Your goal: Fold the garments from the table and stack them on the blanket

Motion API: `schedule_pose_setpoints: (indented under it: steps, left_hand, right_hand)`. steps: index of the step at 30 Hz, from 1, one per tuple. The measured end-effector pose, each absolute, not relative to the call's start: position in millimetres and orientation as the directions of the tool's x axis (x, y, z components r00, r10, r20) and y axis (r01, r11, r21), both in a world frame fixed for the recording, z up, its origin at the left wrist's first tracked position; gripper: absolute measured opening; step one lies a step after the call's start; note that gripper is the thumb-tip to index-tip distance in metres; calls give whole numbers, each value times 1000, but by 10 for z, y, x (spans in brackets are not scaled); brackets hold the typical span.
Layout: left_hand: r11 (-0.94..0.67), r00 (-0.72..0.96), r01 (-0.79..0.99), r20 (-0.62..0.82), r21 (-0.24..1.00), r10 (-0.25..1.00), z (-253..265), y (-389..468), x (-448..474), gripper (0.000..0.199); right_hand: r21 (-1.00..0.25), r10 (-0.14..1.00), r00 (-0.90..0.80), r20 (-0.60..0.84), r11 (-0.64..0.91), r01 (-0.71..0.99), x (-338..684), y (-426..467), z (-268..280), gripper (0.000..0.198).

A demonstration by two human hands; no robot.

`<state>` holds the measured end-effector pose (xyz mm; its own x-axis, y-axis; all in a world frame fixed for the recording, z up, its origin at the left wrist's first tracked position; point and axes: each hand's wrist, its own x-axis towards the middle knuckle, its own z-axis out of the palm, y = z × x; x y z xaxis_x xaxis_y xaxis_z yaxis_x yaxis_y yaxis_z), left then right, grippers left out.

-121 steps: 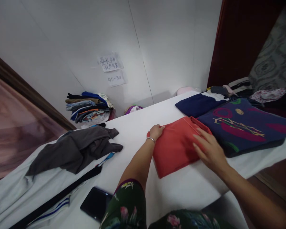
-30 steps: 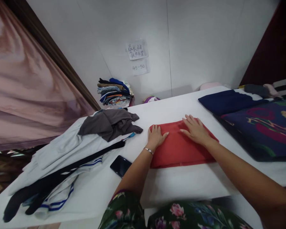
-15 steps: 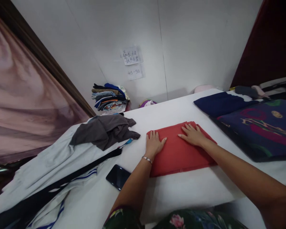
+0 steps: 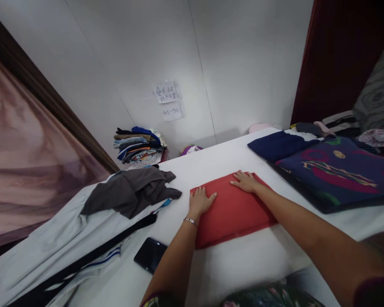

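A red garment (image 4: 232, 209), folded into a flat rectangle, lies on the white table (image 4: 211, 163) in front of me. My left hand (image 4: 201, 202) rests palm down on its left edge, fingers stretched and thumb spread. Near the far right corner, my right hand (image 4: 245, 181) lies flat on the cloth with its fingers apart. A bracelet is on my left wrist. Beside my left forearm a black phone (image 4: 149, 254) lies on the table, partly covered by the arm.
Loose clothes with a dark grey garment (image 4: 128, 192) on top spread over the left side. Folded dark blue clothes (image 4: 336, 170) are stacked at the right. A pile of folded clothes (image 4: 141, 145) stands by the wall below handwritten paper signs (image 4: 169, 94).
My view has turned a little to the right and up. My right hand has slid slightly toward the far edge of the red garment; my left hand stays on its left edge.
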<state>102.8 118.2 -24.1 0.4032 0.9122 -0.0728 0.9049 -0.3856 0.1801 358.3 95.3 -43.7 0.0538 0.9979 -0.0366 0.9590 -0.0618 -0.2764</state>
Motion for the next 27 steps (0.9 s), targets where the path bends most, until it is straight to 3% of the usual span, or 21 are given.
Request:
schedule_pose_setpoints:
  steps: [5,13,18,24,27]
  left_hand:
    - [-399,410,899,-29,183,912,-262,1137,1020,76]
    - [-421,415,876,76,234,906,-262,1112,1010,68]
    - [-419,379,860,186,291,907,-232,918,931,45]
    - [-508,459,833,242,217,855,-417,537,823,53]
    - [-500,455,826,217,259,864,-431,514,811,52]
  right_hand:
    - [-297,999,1,40,11,955,3541,659,-343,58]
    - [-210,975,-45,219,92,973,3342,-177,-660,68]
    - [-212,974,-37,224,86,974,3344,-193,-679,69]
    - [-231,976,-50,214,100,968,3351,-185,-645,65]
    - [-267,977,-39,210,96,959,3367,-198,-608,64]
